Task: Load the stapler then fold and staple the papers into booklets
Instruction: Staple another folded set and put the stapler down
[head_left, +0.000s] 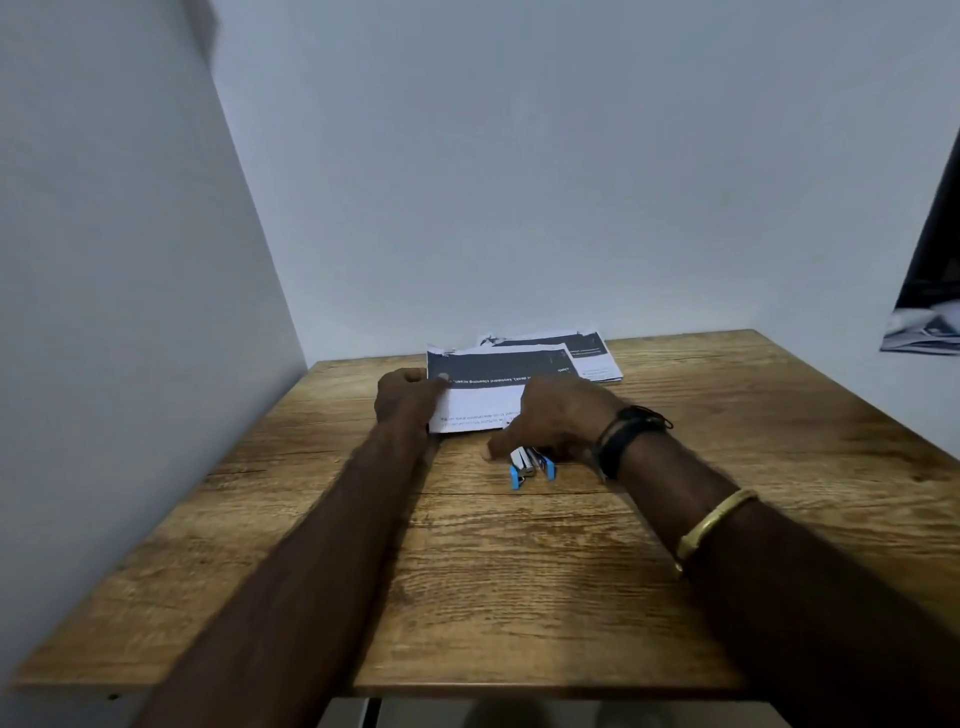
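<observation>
Nearest me is the bare wood of the table (519, 582), with both my forearms reaching out across it. On my right forearm sits a gold bangle (714, 522), and farther up, at the wrist, a black band (626, 436).

Past the middle of the table lies the stapler (529, 466), blue and white, its near end pointing back toward me. My right grip (553, 415) lies over its far end, knuckles up, with the thumb down on the wood just left of it. The fingers are hidden behind the back of the hand, so I cannot tell whether they close on the stapler or only cover it.

Just beyond, and a little left, is the folded paper (480, 402), flat on the table, white on its near half with a dark band across its far half. The print is upside down to me. My left grip (408, 397) pinches its left edge, thumb on top at the dark band and the other fingers curled at the edge. The right grip covers the paper's near right corner.

Behind it, partly tucked under its far right side, a stack of papers (592, 356) with the same dark band lies at the table's far edge, near the pale wall (519, 182).
</observation>
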